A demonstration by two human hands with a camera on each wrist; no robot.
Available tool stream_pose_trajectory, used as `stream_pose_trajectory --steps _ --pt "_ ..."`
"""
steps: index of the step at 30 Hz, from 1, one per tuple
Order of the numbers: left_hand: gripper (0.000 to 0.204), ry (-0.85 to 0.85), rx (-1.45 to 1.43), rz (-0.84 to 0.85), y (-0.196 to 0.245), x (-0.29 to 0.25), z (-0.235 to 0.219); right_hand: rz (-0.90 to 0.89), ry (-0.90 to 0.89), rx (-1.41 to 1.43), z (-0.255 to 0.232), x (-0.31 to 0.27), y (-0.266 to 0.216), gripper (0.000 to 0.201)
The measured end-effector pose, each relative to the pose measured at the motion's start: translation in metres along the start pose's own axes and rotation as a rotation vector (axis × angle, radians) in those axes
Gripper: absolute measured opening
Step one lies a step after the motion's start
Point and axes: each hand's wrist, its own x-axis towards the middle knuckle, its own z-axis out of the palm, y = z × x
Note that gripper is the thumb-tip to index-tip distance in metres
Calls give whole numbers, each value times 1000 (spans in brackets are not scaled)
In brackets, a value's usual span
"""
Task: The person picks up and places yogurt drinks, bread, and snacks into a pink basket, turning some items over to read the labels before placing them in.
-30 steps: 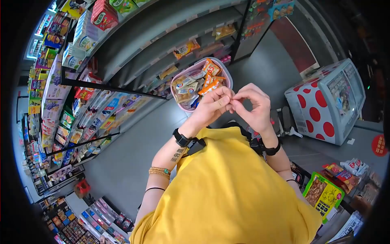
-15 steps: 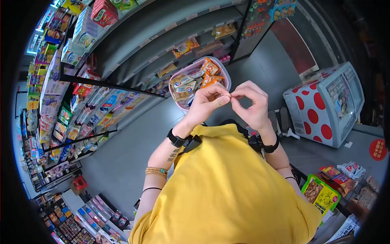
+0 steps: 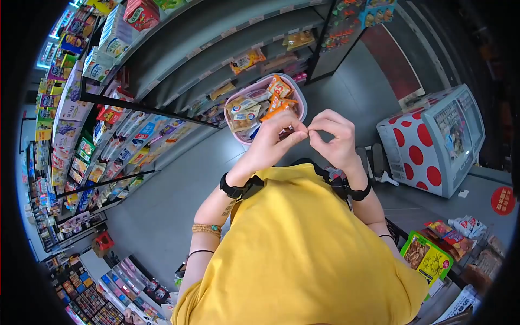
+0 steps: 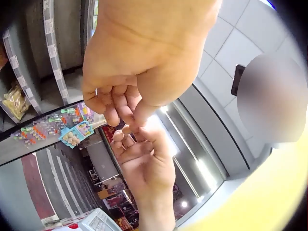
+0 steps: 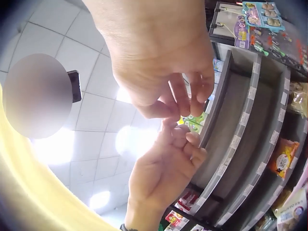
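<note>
My left hand (image 3: 275,142) and right hand (image 3: 335,140) are raised in front of the yellow shirt (image 3: 309,244), each with thumb and index fingertip together. The two pinches meet tip to tip; no object shows between them, and anything tiny there is hidden. In the left wrist view the left hand (image 4: 144,57) is above the right hand (image 4: 148,171), their fingertips touching. From the right wrist view, the right hand (image 5: 156,60) is on top and the left hand (image 5: 161,168) below, other fingers loosely bent. Beyond the left hand a pink basket (image 3: 302,103) holds orange and clear snack packets (image 3: 246,112).
Dark shelves (image 3: 189,59) with a few packets curve behind the basket. Stocked shelves (image 3: 108,141) run down the left. A freezer with red dots (image 3: 428,146) stands at the right on the grey floor (image 3: 162,211). Snack bags (image 3: 428,257) lie at the lower right.
The hands have drawn slightly apart, from overlapping fingertips to meeting just at the tips, with the left hand's fingers rounding out. The basket and freezer appear shifted slightly left in the head view.
</note>
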Motion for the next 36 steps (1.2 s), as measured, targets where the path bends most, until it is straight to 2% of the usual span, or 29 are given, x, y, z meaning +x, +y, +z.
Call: stream_pose_trajectory --steps 4,7,12,16,19,25,28,31,34,36 --pt "15 2 -215 -71 4 -6 3 37 28 170 0 -7 -1 8" --pt "17 7 -305 -22 7 -8 7 18 33 218 1 -12 1 8" --pt "19 35 -76 136 14 -10 9 6 50 201 2 -17 -3 10" --pt "19 86 36 254 19 -9 11 -89 89 124 -1 -16 -8 13" --pt "18 88 66 252 24 -9 11 -126 90 43 -4 -17 -10 16" --pt "18 30 148 227 17 -6 11 -165 75 -79 -9 -20 -6 18" --pt "17 -45 102 146 15 -3 15 -172 66 -102 -15 -23 -4 17" --pt "15 -173 -19 -5 11 1 18 -179 57 -102 -24 -25 -2 17" --pt "15 -237 -395 -123 0 5 29 -211 46 -100 -32 -28 4 18" --pt "13 -250 -443 -77 -8 10 37 -245 35 -96 -39 -29 8 19"
